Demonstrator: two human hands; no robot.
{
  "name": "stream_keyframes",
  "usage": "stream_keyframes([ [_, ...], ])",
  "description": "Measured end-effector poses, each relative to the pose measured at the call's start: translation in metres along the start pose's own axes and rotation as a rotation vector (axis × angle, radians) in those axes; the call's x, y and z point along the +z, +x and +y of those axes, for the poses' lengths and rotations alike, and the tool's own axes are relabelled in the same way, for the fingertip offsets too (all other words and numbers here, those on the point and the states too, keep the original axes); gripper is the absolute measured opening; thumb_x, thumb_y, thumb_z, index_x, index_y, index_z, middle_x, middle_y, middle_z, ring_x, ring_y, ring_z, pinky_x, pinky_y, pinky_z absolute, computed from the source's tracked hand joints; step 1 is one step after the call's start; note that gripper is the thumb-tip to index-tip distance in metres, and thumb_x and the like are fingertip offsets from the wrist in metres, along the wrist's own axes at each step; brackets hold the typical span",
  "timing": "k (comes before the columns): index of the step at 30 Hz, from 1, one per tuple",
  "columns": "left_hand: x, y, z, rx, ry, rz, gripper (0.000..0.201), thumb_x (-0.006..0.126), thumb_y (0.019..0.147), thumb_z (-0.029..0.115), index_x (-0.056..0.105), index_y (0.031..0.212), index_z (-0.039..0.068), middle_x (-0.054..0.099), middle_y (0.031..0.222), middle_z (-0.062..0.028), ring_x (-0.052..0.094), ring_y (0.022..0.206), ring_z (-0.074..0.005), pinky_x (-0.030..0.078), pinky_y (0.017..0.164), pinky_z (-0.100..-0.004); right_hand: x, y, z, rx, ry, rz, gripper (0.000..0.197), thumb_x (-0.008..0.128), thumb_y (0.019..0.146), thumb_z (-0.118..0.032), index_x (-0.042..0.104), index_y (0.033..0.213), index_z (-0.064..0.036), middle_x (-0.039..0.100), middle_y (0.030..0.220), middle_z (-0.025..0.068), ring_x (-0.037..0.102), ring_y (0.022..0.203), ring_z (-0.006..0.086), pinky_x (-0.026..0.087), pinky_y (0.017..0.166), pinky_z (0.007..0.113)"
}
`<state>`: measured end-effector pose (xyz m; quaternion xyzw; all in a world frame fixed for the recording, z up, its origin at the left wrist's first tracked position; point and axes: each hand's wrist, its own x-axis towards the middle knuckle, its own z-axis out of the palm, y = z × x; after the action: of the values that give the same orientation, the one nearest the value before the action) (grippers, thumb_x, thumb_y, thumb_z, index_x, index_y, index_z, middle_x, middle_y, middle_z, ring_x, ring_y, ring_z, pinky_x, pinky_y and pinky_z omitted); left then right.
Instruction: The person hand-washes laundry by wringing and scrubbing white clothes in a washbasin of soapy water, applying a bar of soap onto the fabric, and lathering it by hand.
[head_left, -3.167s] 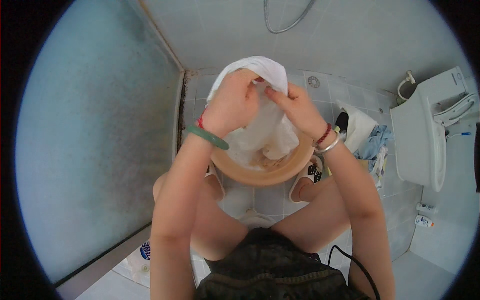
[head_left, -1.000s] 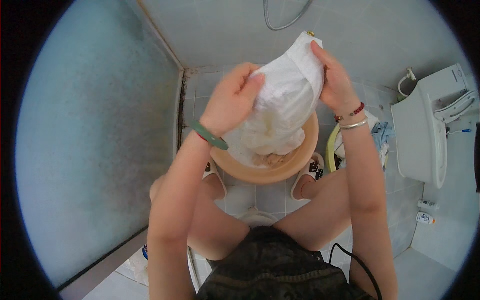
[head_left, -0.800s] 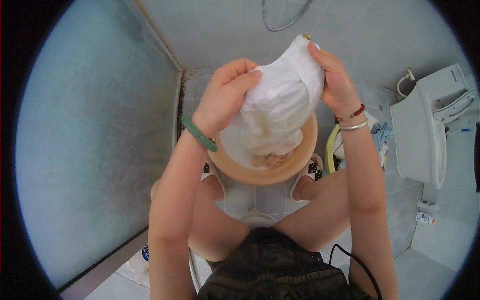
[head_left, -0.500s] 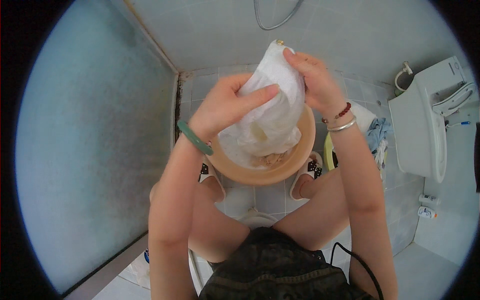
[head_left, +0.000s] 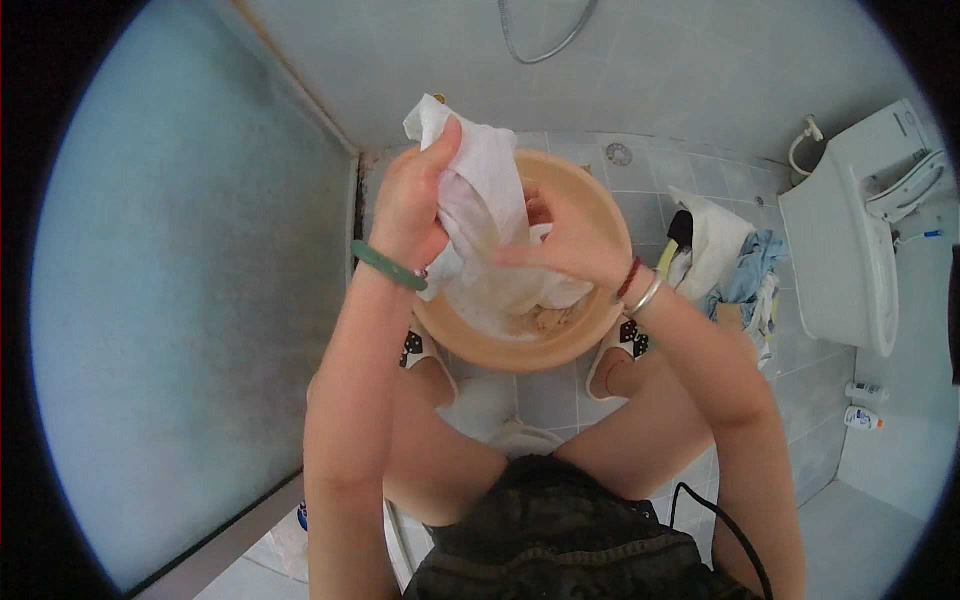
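1. Hanging from the fingers of the left hand (head_left: pixel 408 205), a white cloth (head_left: pixel 482 185) is held up over the orange basin (head_left: pixel 480 352); its upper part is gripped by those fingers, with the thumb laid along its front.
2. The right hand (head_left: pixel 585 243) is placed by the cloth's right side, its thumb stretched toward the cloth and blurred, its other fingers curled; whether any fabric is pinched there cannot be told.
3. Below the fingers of both hands, white suds (head_left: pixel 478 312) are contained in the basin.
4. Well to the right of the right fingers, clothes (head_left: pixel 752 268) are heaped.
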<state>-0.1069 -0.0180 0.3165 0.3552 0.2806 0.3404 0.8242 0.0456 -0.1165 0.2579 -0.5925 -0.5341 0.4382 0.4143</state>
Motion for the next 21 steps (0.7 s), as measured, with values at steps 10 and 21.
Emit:
stream_keyframes([
  [10,0.008,0.008,-0.034,0.269,0.299,0.344,0.036,0.055,0.090,0.033,0.056,0.095,-0.002,0.060,0.089,-0.0082,0.057,0.081,-0.0163,0.045,0.069,-0.0310,-0.027,0.008,-0.006,-0.179,0.408,0.419,0.018,0.056,0.079,-0.013,0.060,0.094,-0.0039,0.056,0.076,0.0014,0.051,0.069,0.0070,0.041,0.058,0.022],
  [21,0.028,0.011,-0.074,-0.001,0.088,0.165,0.054,0.045,0.088,0.056,0.058,0.078,0.005,0.053,0.069,-0.0015,0.045,0.064,-0.0106,0.037,0.054,-0.0279,0.021,0.003,-0.059,-0.801,-0.751,0.528,0.020,0.063,0.076,-0.015,0.051,0.062,-0.0061,0.052,0.058,0.0096,0.051,0.049,0.0280,0.041,0.047,0.035],
])
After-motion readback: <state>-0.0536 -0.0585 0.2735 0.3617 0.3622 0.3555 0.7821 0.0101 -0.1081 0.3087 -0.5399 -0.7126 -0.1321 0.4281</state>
